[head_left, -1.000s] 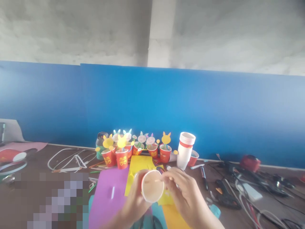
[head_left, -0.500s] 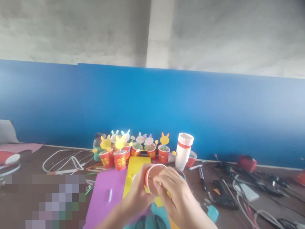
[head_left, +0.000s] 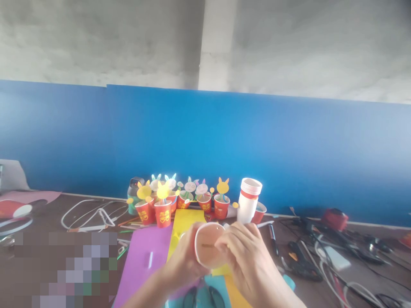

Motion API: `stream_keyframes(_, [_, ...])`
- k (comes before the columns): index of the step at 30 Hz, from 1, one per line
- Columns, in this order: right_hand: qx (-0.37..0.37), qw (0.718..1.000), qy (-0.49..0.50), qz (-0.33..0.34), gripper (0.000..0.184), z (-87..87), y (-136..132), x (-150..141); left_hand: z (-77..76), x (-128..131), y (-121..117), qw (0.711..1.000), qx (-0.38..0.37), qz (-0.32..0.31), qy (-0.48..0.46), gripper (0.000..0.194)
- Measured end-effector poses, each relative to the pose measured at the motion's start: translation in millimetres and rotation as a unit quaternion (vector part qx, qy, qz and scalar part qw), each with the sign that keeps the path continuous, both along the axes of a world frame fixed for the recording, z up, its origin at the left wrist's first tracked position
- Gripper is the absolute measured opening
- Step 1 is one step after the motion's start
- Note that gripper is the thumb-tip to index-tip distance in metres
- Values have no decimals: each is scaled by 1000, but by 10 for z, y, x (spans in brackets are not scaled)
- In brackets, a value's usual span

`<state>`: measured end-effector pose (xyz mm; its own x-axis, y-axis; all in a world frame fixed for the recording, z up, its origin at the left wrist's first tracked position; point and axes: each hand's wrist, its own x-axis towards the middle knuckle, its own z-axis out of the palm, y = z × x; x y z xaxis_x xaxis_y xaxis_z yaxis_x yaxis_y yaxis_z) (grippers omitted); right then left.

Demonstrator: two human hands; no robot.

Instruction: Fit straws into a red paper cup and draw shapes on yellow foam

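Note:
A paper cup (head_left: 207,244), red outside and pale inside, is tipped so that its mouth faces me. My left hand (head_left: 184,254) is wrapped round its left side. Inside the cup a thin dark line shows on the bottom. My right hand (head_left: 247,256) is closed, its fingertips bunched at the cup's right rim; whatever they pinch is hidden. Below the hands lie dark-handled scissors (head_left: 202,297) on teal paper (head_left: 221,284). A purple sheet (head_left: 136,256) with a short white stick (head_left: 150,259) on it lies to the left, beside a yellow sheet (head_left: 184,217).
Behind stand several red cups (head_left: 162,214) with paper animal heads, and a tall stack of white cups (head_left: 248,205). Cables (head_left: 334,261), a black glue gun-like tool (head_left: 302,261) and a pen (head_left: 272,237) lie at right. White cords (head_left: 93,216) lie at left before the blue partition (head_left: 205,141).
The cup has turned so more of its inside faces me. My right hand has shifted slightly right, from inside the mouth towards the rim.

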<state>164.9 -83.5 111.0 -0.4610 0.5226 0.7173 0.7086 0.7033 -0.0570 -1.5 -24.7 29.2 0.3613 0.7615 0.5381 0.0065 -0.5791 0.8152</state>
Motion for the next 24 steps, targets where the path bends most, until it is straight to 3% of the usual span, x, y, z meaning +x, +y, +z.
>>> stream_keyframes(11, [5, 1000, -7, 12, 24, 1, -5, -14, -32, -39, 47, 1000, -2, -12, 11, 64])
stream_keyframes(14, [-4, 1000, -3, 26, 26, 10, -23, -38, -40, -31, 20, 997, 32, 15, 70, 60])
stream_keyframes(16, [-8, 999, 13, 46, 24, 25, -39, -49, -56, -25, 28, 997, 37, 25, 61, 56])
stream_keyframes(20, [82, 984, 141, 69, 22, 63, -96, 3, -71, -28, 119, 998, -21, 67, -9, 62])
stream_keyframes(24, [210, 912, 350, 34, 22, 41, -125, 104, -33, -14, 170, 995, -18, 99, -7, 65])
